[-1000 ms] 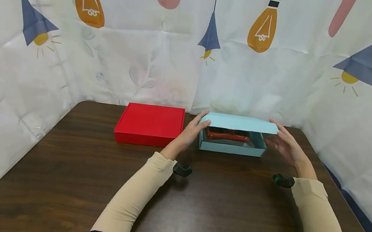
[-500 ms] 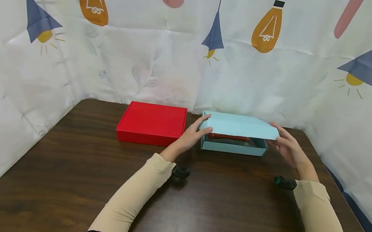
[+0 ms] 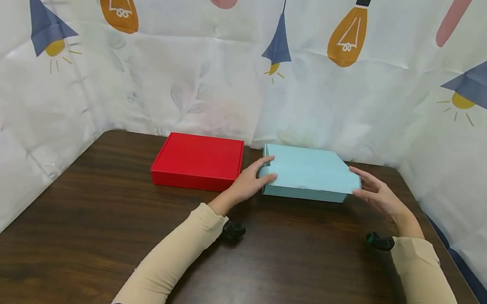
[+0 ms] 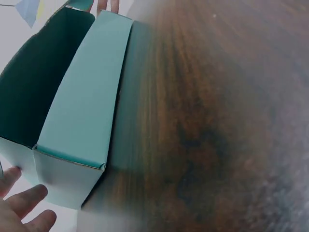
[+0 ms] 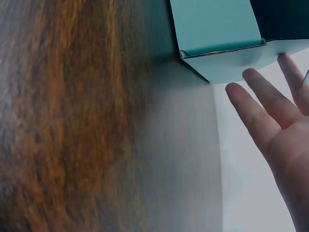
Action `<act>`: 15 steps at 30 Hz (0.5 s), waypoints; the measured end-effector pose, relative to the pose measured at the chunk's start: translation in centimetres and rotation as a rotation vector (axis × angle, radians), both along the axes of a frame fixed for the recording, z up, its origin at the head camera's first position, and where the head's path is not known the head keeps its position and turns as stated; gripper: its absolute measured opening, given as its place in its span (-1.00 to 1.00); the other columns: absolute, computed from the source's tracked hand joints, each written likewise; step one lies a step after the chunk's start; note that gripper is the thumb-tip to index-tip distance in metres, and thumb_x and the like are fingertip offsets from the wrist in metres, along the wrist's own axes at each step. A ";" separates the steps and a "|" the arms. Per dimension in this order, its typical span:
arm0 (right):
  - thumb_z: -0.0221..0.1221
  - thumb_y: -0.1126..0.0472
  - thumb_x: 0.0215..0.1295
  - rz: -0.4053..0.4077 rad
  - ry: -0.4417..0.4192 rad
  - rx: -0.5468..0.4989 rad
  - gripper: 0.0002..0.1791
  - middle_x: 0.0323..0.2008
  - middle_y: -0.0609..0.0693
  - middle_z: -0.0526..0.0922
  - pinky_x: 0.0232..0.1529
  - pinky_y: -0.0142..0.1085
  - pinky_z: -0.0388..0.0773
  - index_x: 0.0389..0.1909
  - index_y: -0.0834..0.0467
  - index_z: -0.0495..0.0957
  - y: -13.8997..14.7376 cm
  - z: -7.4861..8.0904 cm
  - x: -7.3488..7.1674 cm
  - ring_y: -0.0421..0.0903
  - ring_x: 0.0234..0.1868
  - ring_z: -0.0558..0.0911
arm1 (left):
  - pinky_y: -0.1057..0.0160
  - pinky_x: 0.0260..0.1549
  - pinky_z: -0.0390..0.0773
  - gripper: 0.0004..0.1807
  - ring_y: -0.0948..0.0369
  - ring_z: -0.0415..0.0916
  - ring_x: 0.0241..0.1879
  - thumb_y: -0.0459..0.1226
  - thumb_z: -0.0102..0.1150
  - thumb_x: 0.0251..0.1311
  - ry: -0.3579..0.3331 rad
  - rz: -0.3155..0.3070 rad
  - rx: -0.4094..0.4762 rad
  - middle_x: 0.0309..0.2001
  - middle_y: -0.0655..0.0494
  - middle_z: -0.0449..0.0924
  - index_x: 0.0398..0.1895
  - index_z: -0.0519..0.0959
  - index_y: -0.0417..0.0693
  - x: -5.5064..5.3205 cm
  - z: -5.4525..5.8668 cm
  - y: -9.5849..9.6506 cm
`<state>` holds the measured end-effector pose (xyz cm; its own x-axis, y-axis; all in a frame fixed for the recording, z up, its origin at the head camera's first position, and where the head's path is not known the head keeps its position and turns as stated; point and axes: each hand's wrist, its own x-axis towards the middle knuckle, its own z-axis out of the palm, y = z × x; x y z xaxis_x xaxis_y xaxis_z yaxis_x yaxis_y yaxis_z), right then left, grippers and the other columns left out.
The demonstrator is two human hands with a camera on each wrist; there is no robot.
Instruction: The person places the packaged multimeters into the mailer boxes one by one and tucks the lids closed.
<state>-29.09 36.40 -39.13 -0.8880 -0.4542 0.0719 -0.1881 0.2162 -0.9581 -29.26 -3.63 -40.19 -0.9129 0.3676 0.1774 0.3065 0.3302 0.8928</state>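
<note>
On the right side of the table's back, a light blue cardboard box (image 3: 304, 194) has its lid (image 3: 309, 167) lowered over it, its front edge close above the box's front wall. My left hand (image 3: 247, 178) holds the lid's left edge near the front corner by thumb and index finger. At the opposite edge, my right hand (image 3: 378, 195) holds the right front corner in the same manner. In the left wrist view, the box's front wall (image 4: 89, 87) stands beside a dark opening. The right wrist view shows other fingers (image 5: 256, 116) spread by the box's side. The box's contents are hidden.
A closed red box (image 3: 199, 159) lies left of the blue one, close to my left hand. Both boxes stand on a dark wooden table (image 3: 266, 270). A white printed cloth (image 3: 233, 85) hangs behind and along the sides.
The lid has come down at its front, with both hands lowering along with it. The reddish-brown item visible inside the box earlier is now covered.
</note>
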 end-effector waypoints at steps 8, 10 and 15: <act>0.23 0.24 0.47 -0.041 0.010 0.244 -0.18 0.63 0.22 -0.17 0.33 0.51 -0.13 0.63 0.11 0.06 -0.5 0.4 0.3 0.43 0.56 -0.21 | -0.12 0.37 0.31 -0.29 0.02 0.12 0.51 -0.16 0.16 0.44 0.015 0.000 -0.117 0.57 -0.02 0.12 0.60 0.20 0.03 0.1 -0.5 0.1; 0.24 0.23 0.46 -0.046 0.007 0.263 -0.17 0.63 0.22 -0.16 0.32 0.52 -0.13 0.63 0.11 0.05 -0.7 0.4 0.3 0.45 0.55 -0.19 | -0.11 0.38 0.29 -0.29 0.03 0.09 0.52 -0.17 0.15 0.44 0.012 -0.007 -0.120 0.58 -0.02 0.11 0.61 0.19 0.01 0.1 -0.6 0.2; 0.23 0.21 0.47 -0.027 0.056 0.313 -0.18 0.62 0.21 -0.09 0.35 0.48 -0.09 0.63 0.12 0.06 -1.1 0.6 0.3 0.45 0.55 -0.13 | -0.12 0.39 0.28 -0.29 0.01 0.09 0.52 -0.19 0.14 0.44 -0.005 -0.005 -0.113 0.58 -0.05 0.10 0.61 0.20 0.01 0.0 -0.6 0.2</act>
<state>-28.76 35.29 -38.55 -0.8986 -0.4384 -0.0187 -0.2289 0.5048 -0.8323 -29.26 -3.45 -40.80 -0.9117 0.3899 0.1297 0.3040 0.4275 0.8514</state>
